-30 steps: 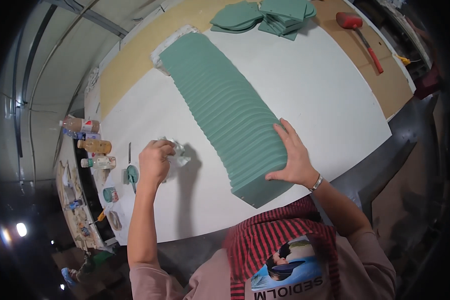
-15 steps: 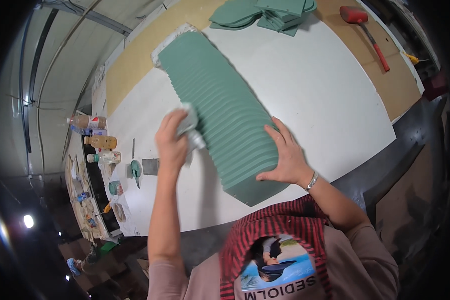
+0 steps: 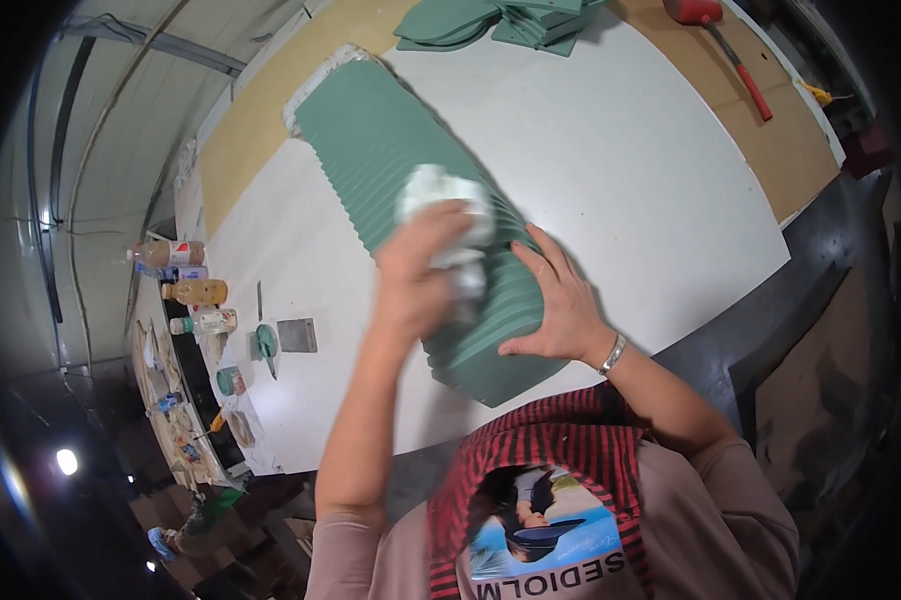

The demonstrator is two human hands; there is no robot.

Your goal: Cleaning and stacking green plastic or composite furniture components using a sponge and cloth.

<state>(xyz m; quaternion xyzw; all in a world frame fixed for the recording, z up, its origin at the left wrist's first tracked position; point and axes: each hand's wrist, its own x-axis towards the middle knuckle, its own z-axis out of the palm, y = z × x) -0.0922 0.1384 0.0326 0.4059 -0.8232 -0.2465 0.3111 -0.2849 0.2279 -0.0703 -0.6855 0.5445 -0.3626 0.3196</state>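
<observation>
A long green ribbed panel (image 3: 366, 125) lies slantwise on the white table, its pointed near end close to my body. My left hand (image 3: 416, 275) is closed round a crumpled white cloth (image 3: 443, 190), which rests over the ribs near the panel's middle. Motion blurs this hand and the cloth. On the near right part of the panel lies my right hand (image 3: 571, 315), fingers and thumb spread, fingertips along the right edge. White wrapping (image 3: 293, 108) shows under the panel's far end.
Stacked green pieces (image 3: 541, 22) lie at the back. A red mallet (image 3: 736, 65) rests on brown board at far right. To the left are a flat metal scraper (image 3: 298, 336), a green-smeared tool (image 3: 266, 342), a small cup (image 3: 231, 381) and several bottles (image 3: 196, 291).
My left hand has swept the cloth rightward from the panel's left edge onto its ribs. My right hand stays at the same place on the panel. The whole view has shifted slightly.
</observation>
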